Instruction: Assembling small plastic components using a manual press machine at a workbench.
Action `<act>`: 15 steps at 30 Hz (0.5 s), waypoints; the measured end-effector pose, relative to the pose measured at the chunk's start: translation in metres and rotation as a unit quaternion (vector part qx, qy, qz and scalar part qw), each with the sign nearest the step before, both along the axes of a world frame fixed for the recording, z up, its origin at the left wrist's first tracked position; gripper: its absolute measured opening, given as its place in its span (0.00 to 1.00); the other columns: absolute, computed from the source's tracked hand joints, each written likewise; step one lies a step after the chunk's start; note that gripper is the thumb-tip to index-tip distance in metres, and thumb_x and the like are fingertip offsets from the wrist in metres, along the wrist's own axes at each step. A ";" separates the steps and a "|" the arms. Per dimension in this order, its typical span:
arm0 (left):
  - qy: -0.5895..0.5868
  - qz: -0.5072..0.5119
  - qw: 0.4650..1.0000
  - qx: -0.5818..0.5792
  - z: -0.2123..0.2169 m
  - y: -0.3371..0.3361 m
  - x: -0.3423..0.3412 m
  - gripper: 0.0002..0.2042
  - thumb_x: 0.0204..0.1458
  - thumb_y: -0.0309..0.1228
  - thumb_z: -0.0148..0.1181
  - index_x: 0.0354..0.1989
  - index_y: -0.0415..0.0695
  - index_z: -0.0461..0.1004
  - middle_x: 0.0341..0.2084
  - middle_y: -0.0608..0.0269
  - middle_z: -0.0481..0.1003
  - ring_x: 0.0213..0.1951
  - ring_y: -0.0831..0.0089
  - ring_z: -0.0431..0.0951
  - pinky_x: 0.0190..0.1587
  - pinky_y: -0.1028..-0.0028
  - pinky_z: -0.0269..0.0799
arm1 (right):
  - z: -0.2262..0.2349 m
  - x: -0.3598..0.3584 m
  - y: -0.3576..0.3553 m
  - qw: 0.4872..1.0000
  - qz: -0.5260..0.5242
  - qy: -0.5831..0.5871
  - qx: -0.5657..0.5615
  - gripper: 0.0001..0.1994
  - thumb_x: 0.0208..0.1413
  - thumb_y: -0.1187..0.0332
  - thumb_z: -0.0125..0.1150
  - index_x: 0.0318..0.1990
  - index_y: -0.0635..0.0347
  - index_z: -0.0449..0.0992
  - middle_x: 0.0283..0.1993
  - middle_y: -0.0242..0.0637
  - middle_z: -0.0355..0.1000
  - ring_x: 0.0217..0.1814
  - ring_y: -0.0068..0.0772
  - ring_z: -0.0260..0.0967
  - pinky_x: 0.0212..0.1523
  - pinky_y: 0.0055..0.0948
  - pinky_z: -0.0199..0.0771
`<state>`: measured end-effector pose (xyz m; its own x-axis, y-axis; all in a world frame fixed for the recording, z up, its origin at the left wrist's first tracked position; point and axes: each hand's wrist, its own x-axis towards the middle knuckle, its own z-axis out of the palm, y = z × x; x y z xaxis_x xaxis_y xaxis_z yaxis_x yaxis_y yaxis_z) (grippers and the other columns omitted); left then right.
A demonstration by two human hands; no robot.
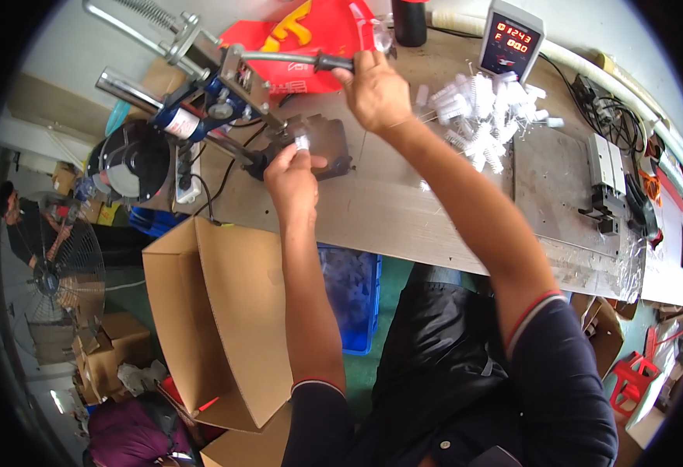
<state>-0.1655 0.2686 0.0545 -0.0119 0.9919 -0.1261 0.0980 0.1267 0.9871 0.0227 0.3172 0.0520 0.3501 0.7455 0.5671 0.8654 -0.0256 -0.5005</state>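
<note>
My right hand (376, 93) is closed around the black grip of the lever (291, 57) on a bench-top hand press (221, 101). The lever lies nearly level, reaching right from the press head. Below the head, my left hand (292, 183) pinches a small white plastic part (302, 143) at the press's working spot, just over its dark base (330, 148). The part's lower end is hidden by my fingers. To the right of my right forearm lies a loose pile of white ribbed plastic parts (478, 117), with thin metal pins sticking out among them.
A counter box with red digits (512, 40) stands behind the pile. A red bag (310, 31) lies at the back. Left of my left arm stands an open cardboard box (240, 303), beside a blue crate (374, 303) below the bench. A fan (54, 272) and a person are far left.
</note>
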 end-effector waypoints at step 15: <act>0.010 -0.037 0.999 0.005 -0.007 0.009 -0.011 0.13 0.68 0.28 0.54 0.55 0.35 0.77 0.29 0.56 0.80 0.11 0.83 0.60 0.11 0.77 0.51 | 0.015 0.007 -0.002 0.995 0.069 0.019 -0.074 0.26 0.72 0.45 0.45 0.53 0.63 0.68 0.54 0.55 0.72 0.54 0.56 0.77 0.53 0.49 0.78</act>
